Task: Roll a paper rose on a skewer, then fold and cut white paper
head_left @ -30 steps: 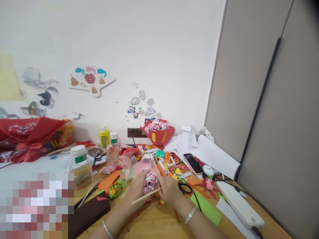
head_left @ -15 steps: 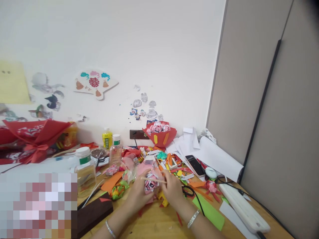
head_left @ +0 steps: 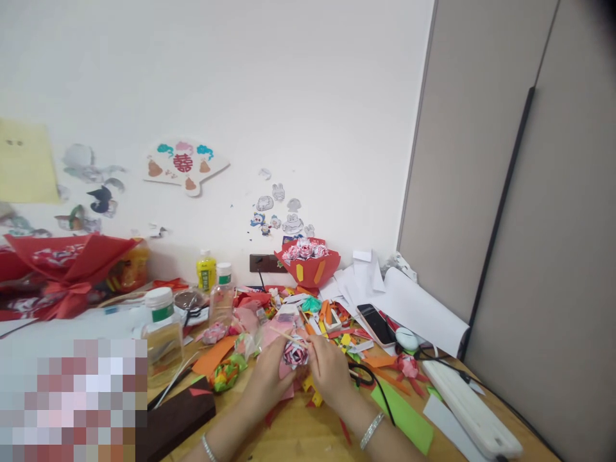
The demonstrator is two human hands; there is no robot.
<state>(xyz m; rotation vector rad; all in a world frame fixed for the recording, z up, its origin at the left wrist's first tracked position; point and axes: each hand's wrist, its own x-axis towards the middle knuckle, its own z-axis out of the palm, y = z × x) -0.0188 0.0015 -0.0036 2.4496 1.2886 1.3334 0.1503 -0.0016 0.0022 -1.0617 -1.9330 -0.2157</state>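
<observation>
Between my hands is a pink, white and dark paper rose, its folded petals turned up towards me. My left hand is closed around the rose's left side. A thin wooden stick slants over the top of the bloom, its left end higher. My right hand pinches the stick's right end, fingers close against the rose's right edge. Pale pink paper lies just behind the flower, and yellow paper scraps lie below my right hand.
Paper scraps cover the wooden table. A red-wrapped bouquet stands at the wall. Clear jars and a dark box are left. Right are black-handled scissors, a phone, green paper and a white power strip.
The stick has tilted from nearly level to sloping, its left end raised. The rose has turned and shows more of its face. My right hand has shifted slightly.
</observation>
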